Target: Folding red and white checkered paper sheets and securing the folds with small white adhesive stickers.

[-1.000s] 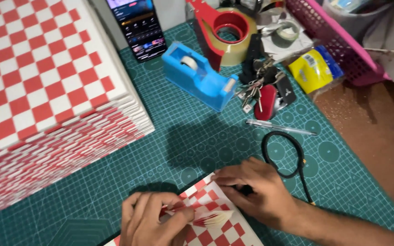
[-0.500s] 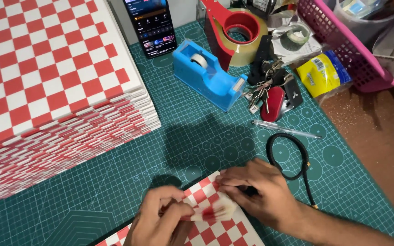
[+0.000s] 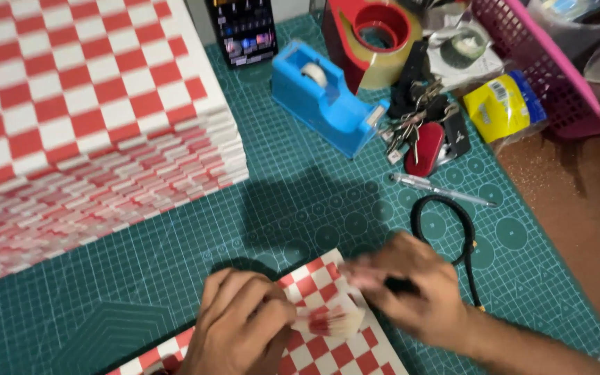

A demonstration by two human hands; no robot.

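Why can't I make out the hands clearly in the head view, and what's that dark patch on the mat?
Head view: motion blur smears the right hand and the folded checkered paper; the left hand is softer too. The dark patch on the green cutting mat is a shadow. The blue tape dispenser stays fairly sharp.
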